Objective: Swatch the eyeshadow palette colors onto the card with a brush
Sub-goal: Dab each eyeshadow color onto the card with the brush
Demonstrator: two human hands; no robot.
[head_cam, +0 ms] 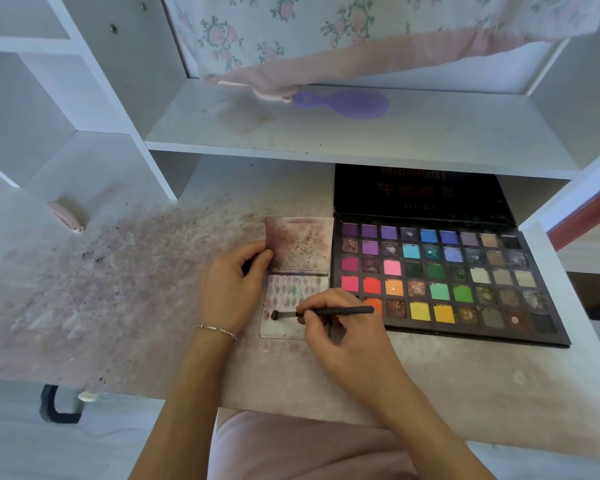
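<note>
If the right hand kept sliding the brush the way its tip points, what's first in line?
The right hand points the brush leftward over the card; the left hand at the card's edge likely comes first.

A white bench [153, 271], stained with pinkish powder, sits beneath a white shelf [326, 140] holding a purple hairbrush [347, 102]. Floral cloth [326, 29] hangs above. White cubbyholes [49, 81] stand left; pale floor [14, 438] lies below.

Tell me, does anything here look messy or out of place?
Yes. Dark powder specks and pinkish smears spread over the desk left of the card, and its flap is stained too. Several palette pans look crumbled. A purple hairbrush lies half under cloth on the shelf.
</note>
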